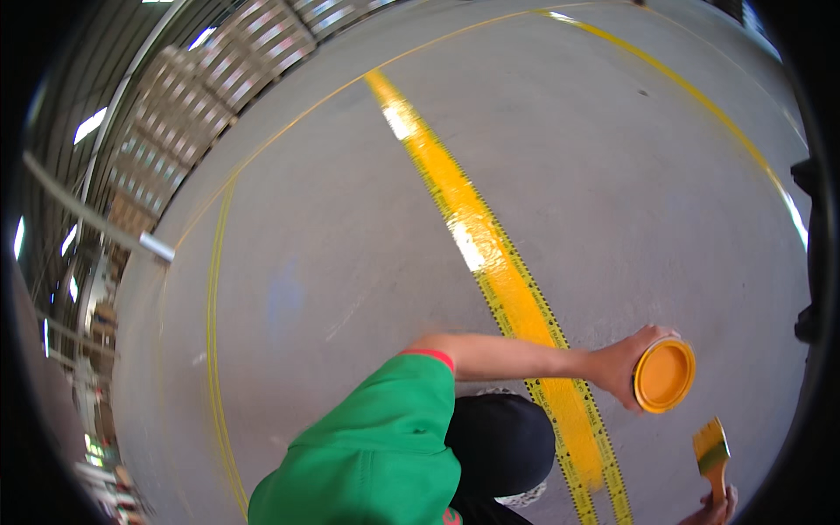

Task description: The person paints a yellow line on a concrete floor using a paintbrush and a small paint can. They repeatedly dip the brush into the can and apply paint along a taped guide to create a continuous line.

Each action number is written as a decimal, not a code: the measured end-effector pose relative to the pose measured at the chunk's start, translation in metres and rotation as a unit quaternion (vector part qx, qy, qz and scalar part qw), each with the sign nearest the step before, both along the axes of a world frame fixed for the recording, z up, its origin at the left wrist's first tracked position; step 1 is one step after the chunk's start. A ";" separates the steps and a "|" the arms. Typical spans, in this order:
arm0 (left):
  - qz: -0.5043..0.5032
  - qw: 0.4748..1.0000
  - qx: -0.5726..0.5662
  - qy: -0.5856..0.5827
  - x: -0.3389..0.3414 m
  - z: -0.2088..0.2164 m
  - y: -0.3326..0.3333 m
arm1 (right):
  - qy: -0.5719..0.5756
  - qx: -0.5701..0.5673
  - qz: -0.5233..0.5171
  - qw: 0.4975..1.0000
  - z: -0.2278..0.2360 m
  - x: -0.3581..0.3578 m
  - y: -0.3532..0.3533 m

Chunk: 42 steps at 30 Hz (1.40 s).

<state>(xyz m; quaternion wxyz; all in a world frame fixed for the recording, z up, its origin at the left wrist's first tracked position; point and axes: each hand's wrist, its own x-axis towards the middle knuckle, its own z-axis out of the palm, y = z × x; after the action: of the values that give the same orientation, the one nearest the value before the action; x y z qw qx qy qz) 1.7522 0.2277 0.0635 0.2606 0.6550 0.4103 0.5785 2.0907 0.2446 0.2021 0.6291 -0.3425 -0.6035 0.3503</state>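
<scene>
My left hand [619, 366] is closed around the side of a round, open can of yellow-orange paint [665, 376]. The left arm reaches across a yellow painted stripe [564, 420], and the can is to the right of it. In the lower right corner, my right hand [717, 507] grips the handle of a paintbrush [712, 448], its paint-coated bristles pointing up in the picture, below the can. Black-marked yellow tape [610, 459] runs along both edges of the stripe. The paint between the tapes shines; near its lower end the coat has a ragged edge.
Grey concrete floor [332, 254] spreads around the stripe. Another yellow line [700, 101] curves along the right, and a thin double line [213, 306] runs at the left. Stacked pallets of boxes [188, 105] stand at the far left. My bent knee [503, 446] is beside the stripe.
</scene>
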 end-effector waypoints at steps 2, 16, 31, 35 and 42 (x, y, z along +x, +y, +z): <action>-0.005 0.999 0.014 0.029 0.017 -0.013 -0.005 | -0.105 0.023 -0.057 0.993 -0.016 -0.015 -0.018; -0.107 0.994 -0.008 0.031 0.061 -0.067 -0.044 | -0.256 -0.119 -0.040 0.959 -0.062 -0.070 -0.072; -0.102 0.987 -0.076 0.099 0.057 -0.072 -0.037 | -0.288 -0.097 -0.015 0.953 -0.080 -0.055 -0.059; -0.107 0.986 -0.067 0.113 0.058 -0.073 -0.036 | -0.297 -0.092 -0.018 0.950 -0.084 -0.051 -0.060; -0.122 0.982 -0.101 0.102 0.059 -0.079 -0.039 | -0.096 -0.251 -0.061 0.961 -0.085 -0.029 -0.068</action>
<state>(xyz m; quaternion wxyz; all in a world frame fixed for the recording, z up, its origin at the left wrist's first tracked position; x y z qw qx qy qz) 1.8108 0.1885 -0.0156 0.3505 0.7261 0.4084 0.4280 2.0619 0.1767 0.1169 0.4820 -0.5572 -0.5320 0.4172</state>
